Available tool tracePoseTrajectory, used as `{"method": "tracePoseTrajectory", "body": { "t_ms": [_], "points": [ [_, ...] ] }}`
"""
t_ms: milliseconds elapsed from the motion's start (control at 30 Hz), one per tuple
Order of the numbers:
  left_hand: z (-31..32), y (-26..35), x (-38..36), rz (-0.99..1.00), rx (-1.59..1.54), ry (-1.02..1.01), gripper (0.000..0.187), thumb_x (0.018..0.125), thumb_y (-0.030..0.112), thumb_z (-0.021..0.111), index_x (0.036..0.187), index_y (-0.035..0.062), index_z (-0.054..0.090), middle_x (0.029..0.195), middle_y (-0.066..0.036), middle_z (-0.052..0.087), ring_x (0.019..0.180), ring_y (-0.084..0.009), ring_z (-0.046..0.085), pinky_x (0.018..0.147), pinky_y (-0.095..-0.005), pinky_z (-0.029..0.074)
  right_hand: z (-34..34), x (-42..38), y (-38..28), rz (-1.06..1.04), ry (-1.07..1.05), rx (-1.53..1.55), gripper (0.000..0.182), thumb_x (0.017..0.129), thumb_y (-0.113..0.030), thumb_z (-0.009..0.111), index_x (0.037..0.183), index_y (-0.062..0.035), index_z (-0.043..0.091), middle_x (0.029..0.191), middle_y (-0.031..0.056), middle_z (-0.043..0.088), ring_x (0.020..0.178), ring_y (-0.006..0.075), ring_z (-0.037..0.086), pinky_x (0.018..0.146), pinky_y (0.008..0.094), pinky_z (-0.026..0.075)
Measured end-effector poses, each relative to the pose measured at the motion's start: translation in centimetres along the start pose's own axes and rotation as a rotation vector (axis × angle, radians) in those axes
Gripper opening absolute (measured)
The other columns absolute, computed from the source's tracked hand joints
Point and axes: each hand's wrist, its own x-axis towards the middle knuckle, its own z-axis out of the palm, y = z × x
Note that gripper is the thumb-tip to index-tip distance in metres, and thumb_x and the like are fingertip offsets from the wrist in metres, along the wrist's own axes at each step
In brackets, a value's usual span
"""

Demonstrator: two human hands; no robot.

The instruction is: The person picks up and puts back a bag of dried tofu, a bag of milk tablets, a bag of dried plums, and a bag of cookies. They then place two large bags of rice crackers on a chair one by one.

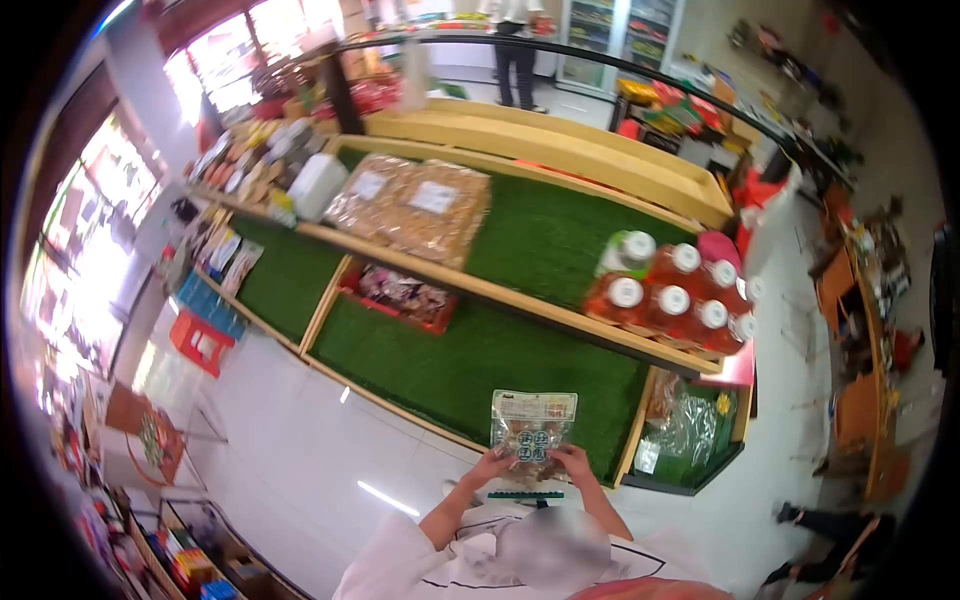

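Note:
A clear plastic food packet (pixel 533 418) with a pale printed top and teal characters is held upright between both hands, over the front edge of the green-lined shelf (pixel 400 370). My left hand (pixel 489 466) pinches its lower left side. The lower right side is gripped by my right hand (pixel 570 461). Brownish contents show through the lower part of the packet. A dark green toothed strip (pixel 525 495) lies just below the packet, near my chest.
Large clear packs (pixel 410 205) and lidded red jars (pixel 670 300) stand on the upper shelf. A red tray (pixel 437 322) of small packets sits lower. Bagged goods (pixel 685 425) fill the right compartment. One person (pixel 515 60) stands beyond; another (pixel 840 545) is at lower right. A red stool (pixel 200 342) is left.

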Motion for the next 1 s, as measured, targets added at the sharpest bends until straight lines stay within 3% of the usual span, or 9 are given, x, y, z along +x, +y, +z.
{"method": "tracePoseTrajectory", "body": {
  "t_ms": [100, 133, 200, 233, 467, 600, 833, 867, 1000],
  "points": [
    [-5.5, 1.4, -4.8, 0.029, -0.266, 0.123, 0.043, 0.087, 0.021, 0.064, 0.125, 0.0055, 0.050, 0.105, -0.002, 0.061, 0.089, -0.0109, 0.057, 0.079, -0.0267, 0.048, 8.5, -0.2, -0.2, -0.200, 0.049, -0.191, 0.023, 0.073, -0.016, 0.076, 0.087, 0.0009, 0.068, 0.076, 0.0036, 0.065, 0.064, 0.0107, 0.056, 0.060, 0.0251, 0.043],
    [-8.8, -1.5, -4.2, 0.170, -0.310, 0.122, 0.047, 0.086, 0.029, 0.065, 0.125, 0.0046, 0.051, 0.103, -0.001, 0.061, 0.088, -0.0115, 0.058, 0.075, -0.0254, 0.048, 11.6, -0.9, -0.8, -0.178, 0.062, -0.295, 0.021, 0.074, -0.016, 0.075, 0.080, 0.0021, 0.068, 0.073, 0.0031, 0.064, 0.064, 0.0089, 0.054, 0.060, 0.0246, 0.042],
    [-14.0, -3.3, -6.3, 0.097, -0.245, 0.237, 0.055, 0.085, 0.039, 0.065, 0.125, 0.0039, 0.050, 0.104, -0.001, 0.061, 0.091, -0.0119, 0.057, 0.076, -0.0258, 0.048, 17.1, 0.4, 0.1, -0.231, 0.010, -0.318, 0.022, 0.073, -0.016, 0.076, 0.081, 0.0033, 0.068, 0.074, 0.0028, 0.063, 0.064, 0.0084, 0.053, 0.059, 0.0248, 0.041],
    [-16.0, -3.5, -8.0, 0.180, -0.283, 0.270, 0.059, 0.084, 0.042, 0.064, 0.127, 0.0042, 0.048, 0.106, -0.001, 0.060, 0.092, -0.0120, 0.057, 0.076, -0.0267, 0.047, 19.7, 0.8, 0.9, -0.259, 0.001, -0.312, 0.023, 0.073, -0.016, 0.076, 0.082, 0.0039, 0.068, 0.074, 0.0027, 0.063, 0.064, 0.0082, 0.052, 0.059, 0.0248, 0.041],
    [-24.9, -3.6, -18.9, 0.379, -0.659, 0.515, 0.059, 0.088, 0.043, 0.058, 0.131, 0.0075, 0.041, 0.113, -0.004, 0.056, 0.097, -0.0155, 0.058, 0.082, -0.0310, 0.046, 37.2, 0.6, -0.5, -0.335, -0.519, -0.465, 0.014, 0.078, -0.006, 0.070, 0.086, 0.0057, 0.068, 0.078, 0.0053, 0.067, 0.069, 0.0096, 0.061, 0.065, 0.0226, 0.048],
    [-28.0, -1.8, -22.2, 0.473, -0.801, 0.672, 0.051, 0.089, 0.038, 0.058, 0.129, 0.0090, 0.042, 0.110, -0.006, 0.057, 0.094, -0.0176, 0.061, 0.080, -0.0307, 0.049, 44.1, 1.9, -0.2, -0.284, -0.682, -0.440, 0.015, 0.079, -0.007, 0.070, 0.087, 0.0048, 0.068, 0.078, 0.0065, 0.068, 0.069, 0.0099, 0.062, 0.065, 0.0228, 0.049],
    [-36.4, 0.3, -22.5, 0.386, -0.768, 0.875, 0.050, 0.086, 0.026, 0.064, 0.128, 0.0095, 0.043, 0.103, -0.007, 0.059, 0.090, -0.0177, 0.061, 0.077, -0.0292, 0.050, 52.4, 10.5, 2.4, -0.168, -0.635, -0.508, 0.018, 0.085, -0.014, 0.064, 0.097, -0.0012, 0.067, 0.088, 0.0065, 0.067, 0.076, 0.0117, 0.063, 0.065, 0.0252, 0.051],
    [-38.0, 1.0, -22.6, 0.372, -0.744, 0.893, 0.050, 0.086, 0.026, 0.064, 0.128, 0.0094, 0.043, 0.104, -0.007, 0.059, 0.089, -0.0170, 0.061, 0.077, -0.0291, 0.050, 53.8, 12.0, 2.8, -0.060, -0.685, -0.447, 0.023, 0.086, -0.013, 0.062, 0.107, -0.0043, 0.063, 0.094, 0.0067, 0.066, 0.080, 0.0135, 0.063, 0.067, 0.0261, 0.052],
    [-46.0, 3.6, -22.9, 0.258, -0.639, 0.997, 0.059, 0.085, 0.023, 0.065, 0.134, 0.0098, 0.036, 0.104, -0.006, 0.057, 0.089, -0.0129, 0.055, 0.073, -0.0263, 0.046, 61.4, 15.7, 1.7, 0.169, -0.751, -0.388, 0.039, 0.083, -0.010, 0.063, 0.121, -0.0088, 0.054, 0.096, 0.0061, 0.064, 0.078, 0.0144, 0.061, 0.069, 0.0275, 0.051]
  ]
}}
